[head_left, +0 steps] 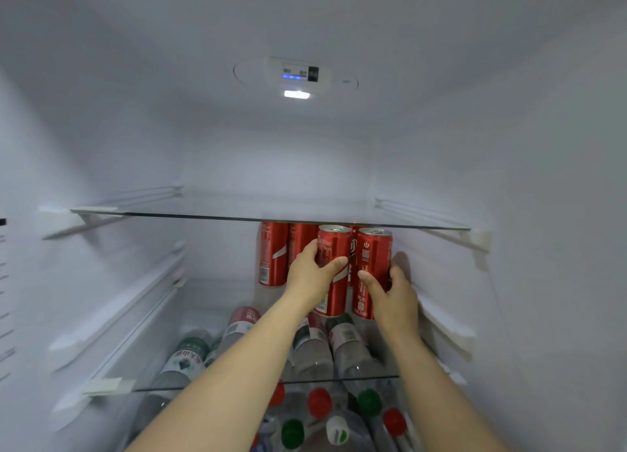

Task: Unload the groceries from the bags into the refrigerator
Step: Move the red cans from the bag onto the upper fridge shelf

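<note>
With our left hand (312,271) curled round the left can (334,244) and right hand (397,292) round the right can (373,248), both seemingly standing on the glass shelf (169,389), we should slide them upright against the back cans (273,258).

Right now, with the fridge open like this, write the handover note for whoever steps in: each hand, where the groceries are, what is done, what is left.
Hands: left hand grips the left front can; right hand grips the right front can, both upright under the upper glass shelf.
Done: back cans stand behind them; water bottles lie lower down.
Left: release both cans, then fetch more; the bags are out of view.
</note>
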A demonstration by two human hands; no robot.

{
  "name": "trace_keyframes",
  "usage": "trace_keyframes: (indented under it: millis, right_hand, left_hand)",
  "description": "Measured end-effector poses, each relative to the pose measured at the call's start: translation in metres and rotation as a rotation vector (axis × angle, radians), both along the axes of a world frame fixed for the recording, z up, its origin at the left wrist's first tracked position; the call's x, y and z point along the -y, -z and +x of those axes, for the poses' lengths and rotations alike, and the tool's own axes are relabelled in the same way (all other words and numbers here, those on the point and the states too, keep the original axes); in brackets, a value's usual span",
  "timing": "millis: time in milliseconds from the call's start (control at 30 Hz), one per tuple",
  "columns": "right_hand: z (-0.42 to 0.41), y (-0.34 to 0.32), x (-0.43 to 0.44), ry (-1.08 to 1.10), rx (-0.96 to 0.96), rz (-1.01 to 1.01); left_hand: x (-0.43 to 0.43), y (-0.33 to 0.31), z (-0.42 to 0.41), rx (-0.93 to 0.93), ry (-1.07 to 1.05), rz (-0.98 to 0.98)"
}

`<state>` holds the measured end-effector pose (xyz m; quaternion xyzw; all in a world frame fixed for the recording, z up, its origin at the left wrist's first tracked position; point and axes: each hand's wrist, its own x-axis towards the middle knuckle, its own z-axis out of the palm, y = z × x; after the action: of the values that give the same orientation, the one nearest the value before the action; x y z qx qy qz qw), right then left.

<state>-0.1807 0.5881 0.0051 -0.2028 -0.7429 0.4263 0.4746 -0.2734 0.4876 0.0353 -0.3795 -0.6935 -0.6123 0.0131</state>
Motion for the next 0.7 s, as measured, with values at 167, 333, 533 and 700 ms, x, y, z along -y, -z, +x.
trace_keyframes:
  millis: [167,333,533,700]
  right_hand:
    - [-0.002,0.001,-0.001,0.097,0.096,0.065]
    - [-0.002,0.001,0.004,0.341,0.219,0.203]
    - [-0.004,0.005,0.004,0.44,0.31,0.369]
    - [-0.009,0.007,-0.001,0.413,0.35,0.384]
  left_hand:
    - [-0.009,0.033,-0.002,0.033,-0.015,0.021]
    - [-0.014,0.038,-0.012,0.027,-0.098,-0.043]
    - [-0.017,0.041,-0.014,-0.043,-0.154,-0.041]
    - [-0.018,0.041,-0.013,-0.164,-0.195,-0.038]
